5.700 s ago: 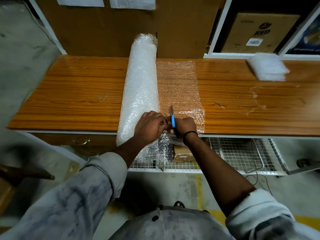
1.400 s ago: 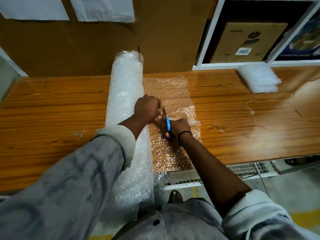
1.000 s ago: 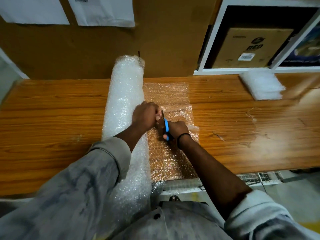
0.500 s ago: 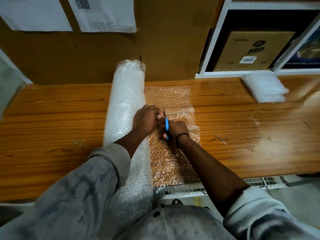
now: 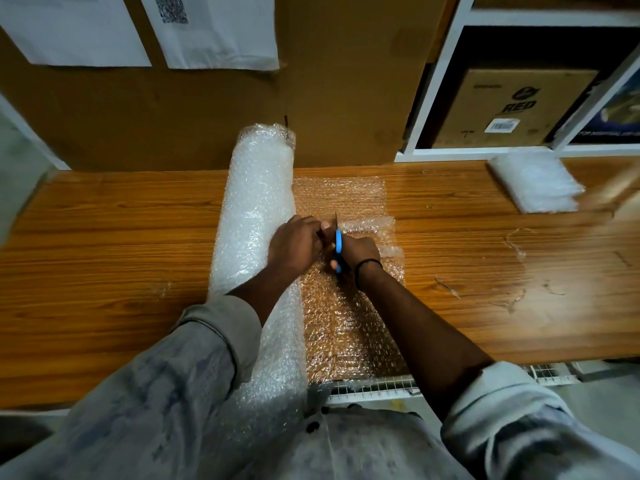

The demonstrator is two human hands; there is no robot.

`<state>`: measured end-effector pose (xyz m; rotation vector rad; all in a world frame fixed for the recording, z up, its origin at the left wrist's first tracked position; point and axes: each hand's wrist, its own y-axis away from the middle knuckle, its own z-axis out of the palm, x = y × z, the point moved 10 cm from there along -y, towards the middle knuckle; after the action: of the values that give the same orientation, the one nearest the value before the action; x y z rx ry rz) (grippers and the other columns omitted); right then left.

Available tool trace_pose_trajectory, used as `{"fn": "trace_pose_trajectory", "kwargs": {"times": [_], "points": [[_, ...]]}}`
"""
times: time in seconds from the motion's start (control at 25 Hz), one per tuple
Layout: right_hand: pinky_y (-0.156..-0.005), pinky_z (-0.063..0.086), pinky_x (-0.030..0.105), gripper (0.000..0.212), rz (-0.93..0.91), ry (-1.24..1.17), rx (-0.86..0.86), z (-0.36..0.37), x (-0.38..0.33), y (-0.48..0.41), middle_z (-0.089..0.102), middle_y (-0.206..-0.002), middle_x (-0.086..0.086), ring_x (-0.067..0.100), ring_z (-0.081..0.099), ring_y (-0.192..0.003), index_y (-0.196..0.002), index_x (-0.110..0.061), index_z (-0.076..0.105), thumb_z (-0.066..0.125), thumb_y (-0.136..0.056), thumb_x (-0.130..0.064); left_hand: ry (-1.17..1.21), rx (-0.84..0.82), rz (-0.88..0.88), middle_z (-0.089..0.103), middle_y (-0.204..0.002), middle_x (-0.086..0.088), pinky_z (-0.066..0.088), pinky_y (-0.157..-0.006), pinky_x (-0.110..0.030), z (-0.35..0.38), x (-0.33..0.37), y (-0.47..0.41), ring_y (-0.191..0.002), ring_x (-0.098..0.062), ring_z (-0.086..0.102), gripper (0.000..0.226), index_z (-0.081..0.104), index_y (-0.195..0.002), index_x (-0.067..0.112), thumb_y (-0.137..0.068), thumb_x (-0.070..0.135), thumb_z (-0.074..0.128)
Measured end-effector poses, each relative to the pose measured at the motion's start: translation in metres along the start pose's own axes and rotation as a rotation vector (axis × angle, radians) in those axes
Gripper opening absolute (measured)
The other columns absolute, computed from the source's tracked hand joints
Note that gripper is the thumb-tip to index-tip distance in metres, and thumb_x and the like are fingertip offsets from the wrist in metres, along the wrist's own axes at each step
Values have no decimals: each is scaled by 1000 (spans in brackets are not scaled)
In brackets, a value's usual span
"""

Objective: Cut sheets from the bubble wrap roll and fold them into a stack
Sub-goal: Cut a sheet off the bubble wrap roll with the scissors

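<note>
On the brown wooden table (image 5: 104, 271) the long white bubble wrap roll (image 5: 256, 202) is laid crosswise, its clear unrolled sheet (image 5: 346, 327) spread flat for cutting. The sheet is pinched taut by the left hand (image 5: 294, 247); the blue-handled scissors (image 5: 338, 242) are gripped in the right hand (image 5: 358, 252).

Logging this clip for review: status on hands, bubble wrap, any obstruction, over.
Left hand pinches sheet beside roll. Right hand grips scissors, blades roughly midway across sheet. Nothing lying on uncut stretch ahead. Folded stack far right.
</note>
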<state>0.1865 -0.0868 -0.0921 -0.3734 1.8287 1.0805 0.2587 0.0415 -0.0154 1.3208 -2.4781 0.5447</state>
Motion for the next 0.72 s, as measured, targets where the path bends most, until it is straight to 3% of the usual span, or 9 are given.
{"fn": "trace_pose_trajectory", "kwargs": {"times": [0.16, 0.28, 0.4, 0.48, 0.56, 0.72], "points": [[-53, 53, 30, 56, 6, -2, -15, 1, -7, -6, 73, -73, 14, 21, 63, -45, -89, 2, 75, 93, -63, -44, 22, -11, 9, 71, -113, -1, 51, -88, -38, 3, -3, 0, -105, -24, 61, 27, 73, -120, 18, -93, 19, 69], [-58, 57, 32, 55, -3, 25, -4, -1, -12, -11, 77, -80, 15, 20, 65, -50, -92, 1, 75, 92, -68, -45, 20, -19, 19, 71, -111, 1, 49, -84, -38, 4, -2, -1, -103, -24, 61, 25, 74, -117, 19, -93, 22, 69], [-50, 52, 29, 46, 31, -32, -12, 1, -15, -11, 72, -69, 11, 21, 61, -45, -85, -2, 74, 92, -70, -41, 18, -18, 21, 71, -108, 3, 45, -81, -35, 3, -1, -1, -101, -23, 61, 17, 75, -109, 22, -93, 23, 69], [-55, 56, 33, 62, 44, -37, -16, 5, -19, -13, 73, -70, 12, 25, 65, -50, -88, 0, 75, 95, -58, -50, 26, -12, 15, 71, -110, 3, 45, -83, -35, 0, 0, 0, -101, -22, 61, 16, 76, -108, 22, -94, 24, 69], [-65, 64, 40, 95, 3, 45, 14, 8, -21, -24, 77, -85, 14, 29, 75, -69, -96, -1, 75, 91, -33, -70, 27, -9, 17, 70, -111, 1, 46, -84, -35, -1, 1, 1, -101, -22, 61, 16, 75, -109, 21, -94, 22, 69], [-75, 65, 47, 103, -35, 146, 33, 8, -28, -37, 78, -89, 14, 29, 78, -78, -96, -3, 75, 79, -26, -79, 35, -9, 32, 70, -110, 5, 40, -79, -32, 0, 1, 0, -100, -20, 60, 11, 75, -103, 23, -93, 24, 70]]}}
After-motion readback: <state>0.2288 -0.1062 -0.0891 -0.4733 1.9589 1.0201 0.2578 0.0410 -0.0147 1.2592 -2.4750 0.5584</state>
